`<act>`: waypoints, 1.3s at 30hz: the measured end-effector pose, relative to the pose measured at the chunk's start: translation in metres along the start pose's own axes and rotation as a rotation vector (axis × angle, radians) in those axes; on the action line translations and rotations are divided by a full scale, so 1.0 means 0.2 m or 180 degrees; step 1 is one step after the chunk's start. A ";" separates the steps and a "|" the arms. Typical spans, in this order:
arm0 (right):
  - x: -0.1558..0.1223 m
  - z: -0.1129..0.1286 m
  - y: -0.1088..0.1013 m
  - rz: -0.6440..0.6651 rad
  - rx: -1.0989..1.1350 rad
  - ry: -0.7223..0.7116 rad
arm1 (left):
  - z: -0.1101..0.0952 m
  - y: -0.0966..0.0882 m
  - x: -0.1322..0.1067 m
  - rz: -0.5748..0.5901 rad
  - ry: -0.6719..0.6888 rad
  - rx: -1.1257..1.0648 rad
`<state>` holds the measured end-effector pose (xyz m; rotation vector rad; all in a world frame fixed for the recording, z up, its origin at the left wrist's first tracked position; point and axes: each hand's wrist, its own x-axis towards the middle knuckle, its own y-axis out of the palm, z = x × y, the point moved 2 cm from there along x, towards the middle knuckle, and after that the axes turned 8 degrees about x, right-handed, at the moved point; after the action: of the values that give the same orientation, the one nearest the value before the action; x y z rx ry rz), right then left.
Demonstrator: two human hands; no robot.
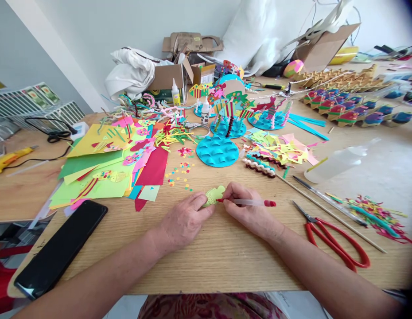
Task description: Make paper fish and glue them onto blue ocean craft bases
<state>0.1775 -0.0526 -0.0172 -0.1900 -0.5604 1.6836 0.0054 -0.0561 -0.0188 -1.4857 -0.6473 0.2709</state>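
My right hand (247,207) is closed around a pen (250,202) with a clear barrel and red ends. Its tip meets a small light-green paper fish (212,195) with a scale-like pattern on it. My left hand (188,217) pinches the left end of that fish and rests on the table, its fingertips partly hiding the cutout. Just beyond lie tiny coloured paper dots (181,173) and a round blue base (217,151) with a wavy top.
Red-handled scissors (335,241), a wooden stick (332,212) and a squeeze bottle (339,164) lie to the right. Coloured paper sheets (93,188) and a black phone (61,248) are on the left. Finished fish stands (228,126) and glue bottles (205,111) stand behind.
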 end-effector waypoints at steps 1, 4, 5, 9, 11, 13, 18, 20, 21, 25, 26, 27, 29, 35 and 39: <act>0.00 0.00 0.00 0.0006 0.0001 -0.0003 | 0.00 0.00 0.00 0.0008 0.0005 0.0006; 0.01 0.00 0.01 0.0019 -0.0012 -0.0016 | 0.00 0.01 0.00 0.0021 0.0008 0.0014; 0.01 0.00 0.01 0.0025 -0.0018 -0.0010 | 0.00 0.00 0.00 0.0024 0.0004 0.0018; 0.01 0.00 0.01 0.0057 -0.0067 0.0024 | 0.00 0.00 0.00 0.0053 -0.0022 -0.0006; 0.01 0.00 0.00 0.0048 -0.0100 0.0030 | 0.00 -0.01 0.00 0.0050 -0.0022 -0.0042; 0.01 0.01 0.00 0.0030 -0.0139 0.0046 | 0.00 -0.01 0.00 0.0037 -0.0016 -0.0068; 0.01 0.02 0.00 -0.0031 -0.0224 0.0045 | 0.00 -0.01 0.01 0.0005 -0.0016 -0.0117; 0.01 0.02 0.00 -0.0048 -0.0233 0.0003 | 0.00 -0.01 0.01 0.0023 -0.0018 -0.0115; 0.01 0.02 0.00 -0.0053 -0.0233 -0.0024 | -0.01 -0.01 0.01 0.0034 -0.0025 -0.0108; 0.01 0.01 0.00 -0.0084 -0.0144 -0.0055 | -0.01 -0.01 0.01 0.0079 -0.0040 -0.0096; 0.01 0.01 -0.01 -0.0093 -0.0102 -0.0032 | -0.01 -0.01 0.01 0.0084 -0.0037 -0.0094; 0.00 0.01 -0.01 -0.0101 -0.0065 -0.0009 | -0.01 -0.01 0.01 0.0088 -0.0034 -0.0094; 0.00 0.01 0.00 -0.0098 -0.0034 0.0023 | 0.00 -0.01 0.01 0.0103 -0.0035 -0.0105; 0.01 0.02 0.01 -0.0017 -0.0035 0.0049 | 0.00 0.00 0.01 0.0068 -0.0038 -0.0044; 0.01 0.03 0.01 0.0020 -0.0016 0.0069 | 0.00 0.00 0.00 0.0022 -0.0045 -0.0043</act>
<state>0.1725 -0.0517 -0.0134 -0.2137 -0.5483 1.6843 0.0064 -0.0566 -0.0181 -1.5005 -0.6565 0.2832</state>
